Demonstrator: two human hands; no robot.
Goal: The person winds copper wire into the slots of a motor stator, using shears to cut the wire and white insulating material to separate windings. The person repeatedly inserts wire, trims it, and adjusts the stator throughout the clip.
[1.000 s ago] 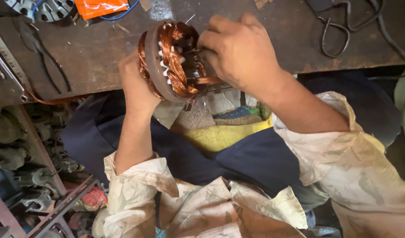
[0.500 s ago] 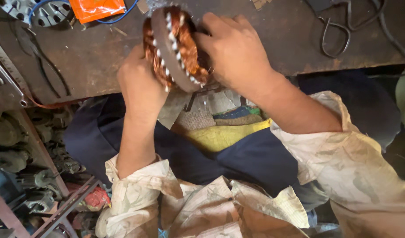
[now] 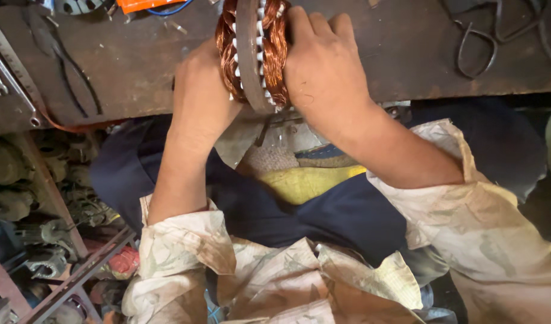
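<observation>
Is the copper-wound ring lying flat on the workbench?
No, both hands, left hand and right hand, hold the copper-wound ring on edge.

Soft, warm light is falling from twelve o'clock, brightening the copper winding and both forearms. Deep shadow is swallowing the seven and three o'clock edges. Focus is holding centrally; corners are softening slightly.

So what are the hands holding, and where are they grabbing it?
Both hands hold a motor stator wound with copper wire. The left hand presses on the copper coil on one side, the right hand on the coil on the other, with the grey metal ring between them.
</observation>
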